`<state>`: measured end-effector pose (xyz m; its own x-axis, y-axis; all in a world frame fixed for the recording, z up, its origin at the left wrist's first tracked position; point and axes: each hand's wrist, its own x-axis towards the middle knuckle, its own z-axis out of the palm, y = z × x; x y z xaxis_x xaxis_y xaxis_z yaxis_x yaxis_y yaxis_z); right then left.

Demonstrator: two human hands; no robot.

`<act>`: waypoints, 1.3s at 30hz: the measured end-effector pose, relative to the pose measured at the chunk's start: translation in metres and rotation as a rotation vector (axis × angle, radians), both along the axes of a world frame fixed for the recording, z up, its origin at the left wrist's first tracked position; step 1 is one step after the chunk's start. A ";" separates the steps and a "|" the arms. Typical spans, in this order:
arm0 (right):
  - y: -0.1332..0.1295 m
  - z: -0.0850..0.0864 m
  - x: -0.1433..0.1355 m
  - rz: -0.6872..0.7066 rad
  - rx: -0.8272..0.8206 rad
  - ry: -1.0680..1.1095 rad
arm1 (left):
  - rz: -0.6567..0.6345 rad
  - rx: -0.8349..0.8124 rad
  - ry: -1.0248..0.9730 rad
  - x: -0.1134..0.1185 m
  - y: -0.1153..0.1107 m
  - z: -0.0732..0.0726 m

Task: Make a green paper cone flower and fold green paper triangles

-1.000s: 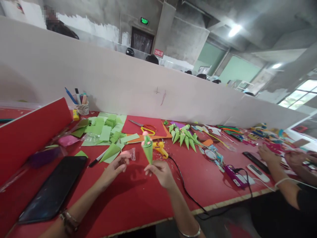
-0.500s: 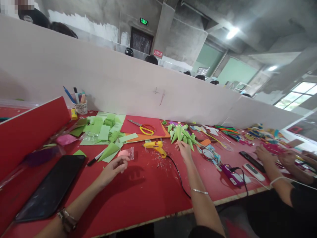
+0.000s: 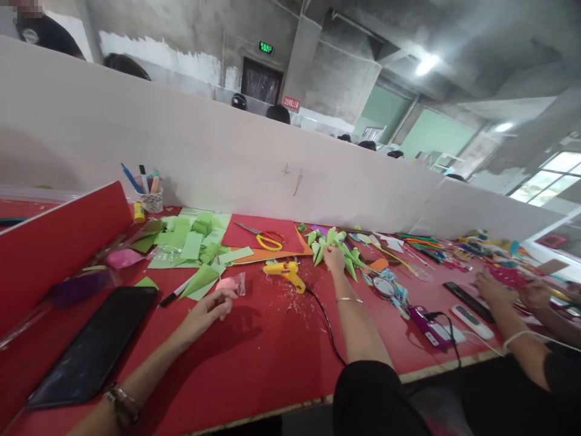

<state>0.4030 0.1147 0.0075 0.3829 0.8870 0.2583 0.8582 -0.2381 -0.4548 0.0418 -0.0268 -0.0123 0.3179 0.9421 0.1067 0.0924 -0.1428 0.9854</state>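
My right hand (image 3: 334, 260) is in among a pile of folded green paper cones (image 3: 348, 264) towards the back of the table. Its fingers are curled in and look closed on one of the cones, though the fingertips are partly hidden. My left hand (image 3: 211, 313) hovers over the red tabletop with loosely bent, parted fingers and holds nothing. Just beyond it lies a small pink lump in a clear wrapper (image 3: 228, 284). A yellow hot glue gun (image 3: 285, 273) rests on the table between my hands, its black cord running towards the front edge.
Green paper pieces (image 3: 186, 237), yellow-handled scissors (image 3: 265, 237) and a marker (image 3: 175, 293) lie behind and left. A dark tablet-like slab (image 3: 93, 348) is at the left. A purple device (image 3: 429, 327) and a co-worker's hands (image 3: 497, 287) are at the right. A white partition (image 3: 254, 163) stands behind.
My right hand has reached farther forward into the green paper cones, and its fingers have curled in. My left hand stays nearly where it was. The view has shifted slightly.
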 end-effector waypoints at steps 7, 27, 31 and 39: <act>-0.003 0.004 -0.002 -0.039 -0.129 0.023 | -0.019 -0.024 0.014 0.000 0.000 -0.003; -0.001 0.111 -0.088 0.278 0.411 0.301 | -0.065 0.014 -0.041 0.024 -0.003 0.004; -0.031 0.148 -0.172 0.655 0.590 0.381 | -0.114 0.129 -0.237 0.071 -0.016 0.024; -0.067 0.144 -0.264 0.980 0.634 0.449 | 0.179 -0.128 -0.456 0.111 -0.037 0.039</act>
<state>0.1386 0.0472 0.1516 -0.2026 0.6161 0.7611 0.2900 0.7801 -0.5543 0.1526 -0.0636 0.0265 0.0981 0.9922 0.0767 -0.3396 -0.0391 0.9397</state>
